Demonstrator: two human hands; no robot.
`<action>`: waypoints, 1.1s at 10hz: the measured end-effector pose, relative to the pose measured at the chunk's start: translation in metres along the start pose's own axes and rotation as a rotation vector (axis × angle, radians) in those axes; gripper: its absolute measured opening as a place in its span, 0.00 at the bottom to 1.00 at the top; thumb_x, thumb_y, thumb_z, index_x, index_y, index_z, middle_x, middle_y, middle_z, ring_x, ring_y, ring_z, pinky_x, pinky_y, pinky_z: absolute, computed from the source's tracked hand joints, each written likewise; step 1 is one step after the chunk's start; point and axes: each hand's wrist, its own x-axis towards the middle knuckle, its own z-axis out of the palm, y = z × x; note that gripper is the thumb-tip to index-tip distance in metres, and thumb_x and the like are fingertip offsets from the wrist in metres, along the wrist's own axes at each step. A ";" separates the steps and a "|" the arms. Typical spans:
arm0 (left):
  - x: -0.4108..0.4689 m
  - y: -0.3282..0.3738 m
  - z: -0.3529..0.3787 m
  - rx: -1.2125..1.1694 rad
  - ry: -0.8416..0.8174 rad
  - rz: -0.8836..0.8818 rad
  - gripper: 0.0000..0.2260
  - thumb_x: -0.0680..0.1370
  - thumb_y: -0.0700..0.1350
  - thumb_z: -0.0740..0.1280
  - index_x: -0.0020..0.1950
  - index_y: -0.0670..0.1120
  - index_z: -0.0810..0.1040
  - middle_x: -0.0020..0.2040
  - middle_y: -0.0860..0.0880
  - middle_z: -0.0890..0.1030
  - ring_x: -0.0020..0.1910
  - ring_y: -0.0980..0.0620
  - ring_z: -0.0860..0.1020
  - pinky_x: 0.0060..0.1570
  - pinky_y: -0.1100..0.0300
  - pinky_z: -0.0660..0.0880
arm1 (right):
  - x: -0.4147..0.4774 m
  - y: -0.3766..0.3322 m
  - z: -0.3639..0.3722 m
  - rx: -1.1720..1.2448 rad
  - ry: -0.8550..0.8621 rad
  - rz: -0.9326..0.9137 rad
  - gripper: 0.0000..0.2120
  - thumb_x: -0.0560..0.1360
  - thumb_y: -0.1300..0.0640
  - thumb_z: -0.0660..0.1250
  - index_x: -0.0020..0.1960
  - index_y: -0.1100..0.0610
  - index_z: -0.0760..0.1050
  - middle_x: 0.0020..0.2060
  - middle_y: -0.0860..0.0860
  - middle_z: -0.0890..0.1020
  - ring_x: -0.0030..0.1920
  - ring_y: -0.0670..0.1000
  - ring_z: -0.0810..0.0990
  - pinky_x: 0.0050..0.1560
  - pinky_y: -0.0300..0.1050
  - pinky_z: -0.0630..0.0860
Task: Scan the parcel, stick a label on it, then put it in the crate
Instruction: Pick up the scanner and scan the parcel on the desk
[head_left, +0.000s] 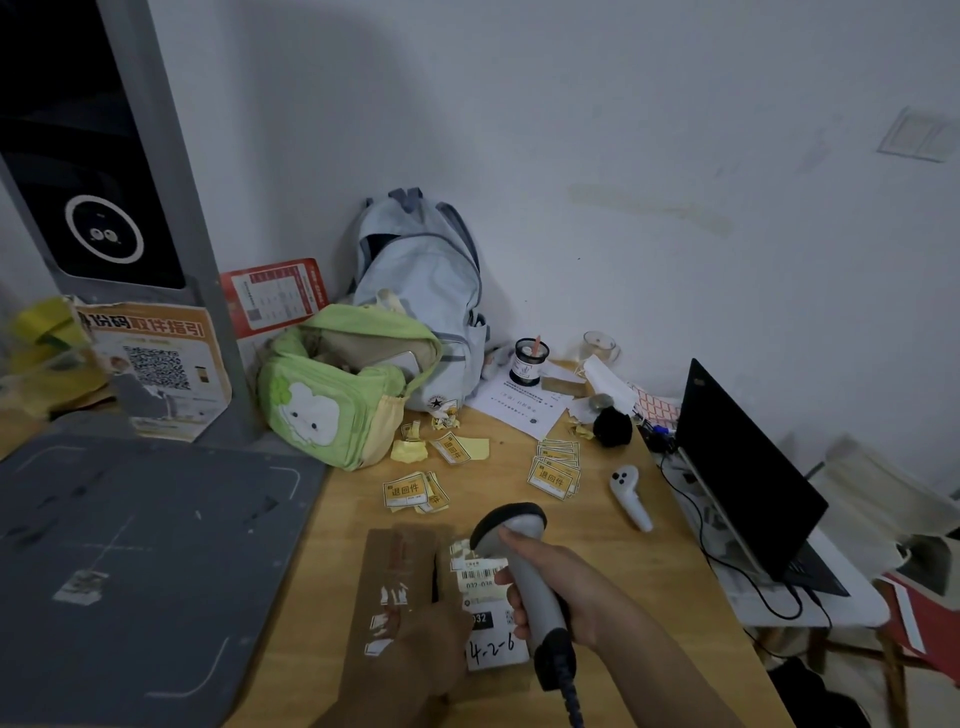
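A flat brown cardboard parcel (400, 577) lies on the wooden table (519, 519) near its front edge, with a white barcode shipping label (485, 587) on its right half. My right hand (545, 587) grips a grey handheld barcode scanner (519, 551), its head just above the label's upper part. My left hand (415, 649) rests on the parcel's near side, blurred, pressing it down. Yellow stickers lie in a stack (555, 470) and a loose pile (413, 491) beyond the parcel. No crate is in view.
A grey scanning platform (130, 545) with an upright column fills the left. A green bag (337, 395) and a pale blue backpack (421, 291) stand at the back. A white controller (631, 496), an open laptop (743, 478), cables and a jar (530, 361) sit to the right.
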 end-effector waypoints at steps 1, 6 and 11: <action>0.005 -0.015 -0.038 0.111 0.068 -0.026 0.17 0.81 0.42 0.56 0.68 0.39 0.70 0.68 0.40 0.71 0.63 0.40 0.74 0.60 0.49 0.72 | 0.005 0.007 -0.008 0.004 0.109 -0.055 0.26 0.69 0.44 0.73 0.52 0.66 0.76 0.27 0.55 0.78 0.24 0.52 0.77 0.27 0.43 0.77; 0.017 -0.040 -0.148 -0.197 0.165 -0.141 0.16 0.81 0.40 0.57 0.68 0.42 0.71 0.69 0.43 0.72 0.64 0.42 0.74 0.63 0.47 0.73 | 0.085 0.097 -0.098 -0.693 0.474 0.177 0.24 0.72 0.61 0.72 0.63 0.69 0.69 0.53 0.63 0.77 0.56 0.62 0.79 0.44 0.50 0.75; 0.029 -0.052 -0.120 -0.093 0.244 -0.143 0.16 0.75 0.38 0.65 0.62 0.45 0.72 0.63 0.45 0.72 0.51 0.43 0.80 0.50 0.48 0.79 | 0.098 0.172 -0.091 -0.732 0.607 0.071 0.19 0.75 0.43 0.60 0.56 0.57 0.69 0.48 0.56 0.79 0.42 0.54 0.77 0.45 0.49 0.77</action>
